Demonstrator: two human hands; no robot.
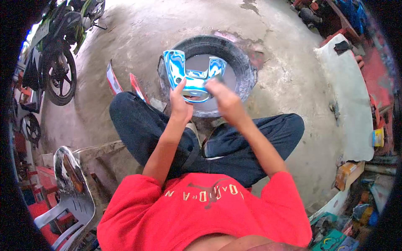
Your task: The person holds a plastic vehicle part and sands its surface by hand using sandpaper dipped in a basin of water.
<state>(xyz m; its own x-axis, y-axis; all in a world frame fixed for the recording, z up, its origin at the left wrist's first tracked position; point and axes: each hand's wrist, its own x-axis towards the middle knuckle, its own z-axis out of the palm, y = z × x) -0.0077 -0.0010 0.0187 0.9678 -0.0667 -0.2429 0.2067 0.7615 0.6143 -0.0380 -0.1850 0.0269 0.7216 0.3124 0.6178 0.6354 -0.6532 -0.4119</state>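
Note:
A glossy blue-and-white U-shaped motorcycle panel (193, 83) is held over a round black tub (247, 62) of greyish water. My left hand (181, 102) grips the panel's lower left edge, the thumb on its face and the fingers underneath. At the panel's right side is my right hand (226, 98), smeared by motion, its fingers closed. A small dark piece (218, 78) shows at those fingertips; its kind is too blurred to make out. The tub stands on the concrete floor just in front of my crossed legs.
Red and white panels (138, 88) lie left of the tub by my knee. A motorcycle (58, 62) stands at the upper left, a plastic chair (79, 196) at the lower left. Along the right are a long pale panel (347, 100) and a cardboard box (349, 175).

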